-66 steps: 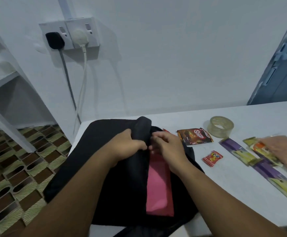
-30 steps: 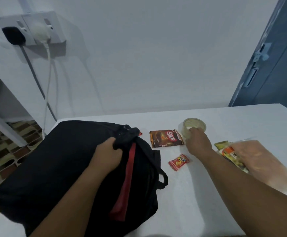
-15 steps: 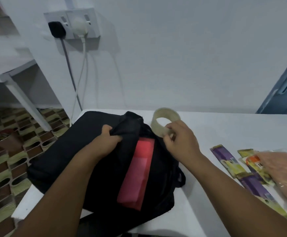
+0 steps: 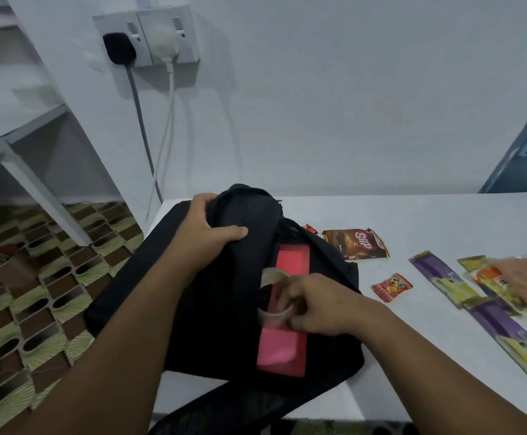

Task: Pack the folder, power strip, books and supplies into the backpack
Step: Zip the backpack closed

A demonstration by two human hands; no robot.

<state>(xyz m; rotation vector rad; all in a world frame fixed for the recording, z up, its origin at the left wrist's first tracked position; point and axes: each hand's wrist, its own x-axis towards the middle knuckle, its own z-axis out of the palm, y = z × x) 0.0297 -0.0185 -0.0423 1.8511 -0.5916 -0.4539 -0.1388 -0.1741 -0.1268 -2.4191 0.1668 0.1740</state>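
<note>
R hand (image 4: 314, 304) pinches clear tape roll (image 4: 271, 296), fingers curled round its rim, roll sitting in mouth of black backpack (image 4: 212, 309) over the pink folder (image 4: 284, 337) inside. L hand (image 4: 207, 232) grips the bag's top flap, lifted. Backpack lies on white table (image 4: 412, 215), at its L end. To the R, on tabletop: brown snack pkt (image 4: 356, 244), small red candy pkt (image 4: 392, 287), purple/yellow sachets (image 4: 444, 277). Wall socket (image 4: 149, 36) w/ two plugs above.
</note>
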